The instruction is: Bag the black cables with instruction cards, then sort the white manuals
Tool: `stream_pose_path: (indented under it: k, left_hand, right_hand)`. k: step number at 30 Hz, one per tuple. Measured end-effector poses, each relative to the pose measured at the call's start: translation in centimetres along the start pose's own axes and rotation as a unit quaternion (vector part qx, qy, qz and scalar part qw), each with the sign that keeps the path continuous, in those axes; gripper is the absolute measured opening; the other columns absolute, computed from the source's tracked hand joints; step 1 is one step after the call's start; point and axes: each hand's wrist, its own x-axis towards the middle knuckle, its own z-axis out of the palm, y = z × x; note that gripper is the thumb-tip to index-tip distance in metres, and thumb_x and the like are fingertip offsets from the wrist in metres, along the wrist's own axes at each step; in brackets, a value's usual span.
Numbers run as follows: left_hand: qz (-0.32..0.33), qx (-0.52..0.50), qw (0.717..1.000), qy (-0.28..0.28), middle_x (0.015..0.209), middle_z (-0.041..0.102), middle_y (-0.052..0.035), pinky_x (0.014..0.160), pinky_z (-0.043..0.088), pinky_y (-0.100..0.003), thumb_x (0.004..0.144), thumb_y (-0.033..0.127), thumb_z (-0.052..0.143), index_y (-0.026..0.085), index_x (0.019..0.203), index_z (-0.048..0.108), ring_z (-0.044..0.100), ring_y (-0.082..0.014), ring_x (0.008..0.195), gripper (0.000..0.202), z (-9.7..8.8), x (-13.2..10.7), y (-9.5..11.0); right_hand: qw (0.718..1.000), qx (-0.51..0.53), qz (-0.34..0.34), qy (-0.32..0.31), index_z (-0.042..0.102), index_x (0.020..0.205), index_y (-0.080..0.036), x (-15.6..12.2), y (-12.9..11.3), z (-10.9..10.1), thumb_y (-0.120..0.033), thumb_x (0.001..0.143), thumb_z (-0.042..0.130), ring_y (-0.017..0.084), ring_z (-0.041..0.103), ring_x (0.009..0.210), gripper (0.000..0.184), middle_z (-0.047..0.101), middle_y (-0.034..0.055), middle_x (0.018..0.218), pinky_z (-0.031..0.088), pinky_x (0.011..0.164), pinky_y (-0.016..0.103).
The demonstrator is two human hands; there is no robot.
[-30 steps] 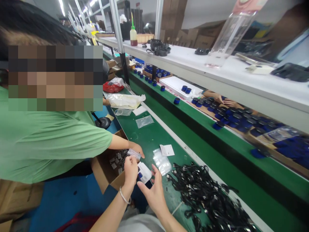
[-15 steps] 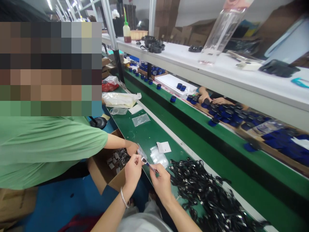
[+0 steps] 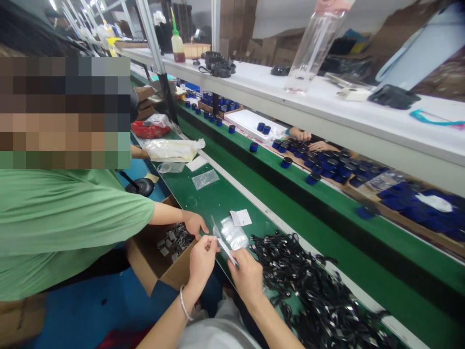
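Note:
A thin white folded paper slip (image 3: pixel 226 250) stretches between my hands over the near table edge. My right hand (image 3: pixel 247 272) grips its near end between thumb and fingers. At the far end, the closed fingers of my left hand (image 3: pixel 202 258) pinch it; a white bracelet circles that wrist. Just beyond my left fingertips a clear plastic bag (image 3: pixel 215 227) stands up; I cannot tell whether they touch it. Flat clear bags (image 3: pixel 234 233) and a printed white leaflet (image 3: pixel 240 217) lie on the green table. Right of my right hand is a heap of black cables (image 3: pixel 312 291).
A co-worker's hand (image 3: pixel 195 224) reaches over a cardboard box (image 3: pixel 154 261) of small metallic parts on my left. Beyond the green conveyor (image 3: pixel 261 179) stand many blue, black-topped jars (image 3: pixel 329 167), with another person's hands (image 3: pixel 301 135) among them. A white shelf (image 3: pixel 261 82) overhangs them.
The slip between my hands has turned to show white where a dark part showed before. The co-worker's hand has drawn back left from my fingers, and the camera view has shifted slightly.

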Motion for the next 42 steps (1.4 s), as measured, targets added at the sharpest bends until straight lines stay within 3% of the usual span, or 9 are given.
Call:
stream_pose_path:
  k: [3,8,14,22,26,31,35,39,42]
  left_hand:
    - [0.02,0.029,0.999,0.009,0.066,0.062,0.0016,0.062,0.046,-0.028,0.086,0.027,0.048,0.016,0.076,0.059,0.059,-0.0125,0.063,0.019,0.1,-0.6,0.7]
    - [0.103,0.077,0.992,-0.004,0.08,0.059,-0.0004,0.069,0.043,-0.027,0.084,0.025,0.045,0.022,0.077,0.061,0.058,-0.0157,0.076,0.018,0.4,-1.8,1.2]
    - [0.156,0.073,0.984,-0.04,0.099,0.051,-0.006,0.081,0.044,-0.032,0.085,0.024,0.041,0.02,0.08,0.061,0.056,-0.0187,0.094,0.021,0.2,-2.0,0.1]
    - [0.156,0.043,0.98,-0.118,0.101,0.05,-0.0059,0.083,0.046,-0.033,0.084,0.025,0.041,0.02,0.074,0.058,0.056,-0.0181,0.093,0.02,1.2,-3.7,-0.2]
    - [0.112,0.042,0.984,-0.13,0.093,0.052,-0.0053,0.072,0.05,-0.03,0.082,0.022,0.042,0.02,0.068,0.055,0.058,-0.0166,0.085,0.019,1.5,-3.0,-1.4]
    - [0.058,0.055,0.989,-0.123,0.079,0.056,-0.0006,0.073,0.047,-0.034,0.081,0.022,0.053,0.015,0.066,0.054,0.057,-0.0144,0.078,0.017,1.6,-1.6,-3.3]
    - [0.024,0.067,0.99,-0.12,0.076,0.058,0.0007,0.071,0.047,-0.033,0.084,0.029,0.055,0.013,0.071,0.056,0.057,-0.0128,0.073,0.02,2.0,-1.6,-3.6]
    - [-0.006,0.072,0.991,-0.112,0.078,0.06,0.0,0.071,0.048,-0.033,0.084,0.032,0.055,0.013,0.075,0.058,0.058,-0.0128,0.073,0.021,2.1,-1.4,-3.7]
    - [-0.028,0.063,0.992,-0.103,0.078,0.06,0.0,0.069,0.048,-0.032,0.084,0.033,0.054,0.013,0.077,0.058,0.058,-0.0123,0.07,0.022,2.2,-1.1,-3.8]
  right_hand:
    - [0.998,-0.041,0.033,-0.031,0.058,0.07,-0.017,0.2,-0.2,-0.3,-0.014,0.082,0.046,0.015,0.055,0.059,0.017,0.058,0.004,0.066,0.029,0.053,0.023]
    - [0.969,-0.012,0.183,-0.168,0.057,0.07,-0.017,1.2,-1.4,-1.2,-0.016,0.081,0.047,0.017,0.058,0.057,0.015,0.063,0.0059,0.065,0.025,0.05,0.023]
    - [0.95,0.104,0.19,-0.224,0.058,0.065,-0.02,1.7,-0.7,-2.5,-0.018,0.08,0.049,0.011,0.057,0.048,0.017,0.061,-0.0031,0.051,0.032,0.048,0.017]
    - [0.948,0.085,0.285,-0.112,0.056,0.067,-0.016,0.6,2.1,0.8,-0.025,0.075,0.058,0.013,0.055,0.053,0.012,0.061,0.0006,0.058,0.036,0.05,0.021]
    - [0.95,0.118,0.247,-0.15,0.058,0.062,-0.017,0.8,5.9,0.8,-0.028,0.07,0.067,0.01,0.051,0.044,0.016,0.056,-0.0049,0.049,0.038,0.045,0.019]
    - [0.962,0.094,0.233,-0.102,0.06,0.083,-0.013,3.4,11.6,0.4,-0.028,0.084,0.057,0.012,0.059,0.072,0.015,0.062,0.0024,0.083,0.048,0.066,0.028]
    - [0.966,0.104,0.224,-0.073,0.06,0.088,-0.015,5.1,14.1,0.6,-0.03,0.088,0.051,0.013,0.059,0.077,0.018,0.061,0.0034,0.089,0.049,0.071,0.031]
    - [0.966,0.138,0.22,-0.019,0.061,0.085,-0.016,5.2,14.1,-0.7,-0.03,0.085,0.055,0.015,0.059,0.077,0.015,0.063,0.0049,0.087,0.049,0.072,0.032]
    - [0.958,0.181,0.224,0.014,0.059,0.095,-0.013,4.1,11.4,-1.1,-0.032,0.085,0.05,0.017,0.062,0.072,0.023,0.065,0.0082,0.083,0.052,0.066,0.031]
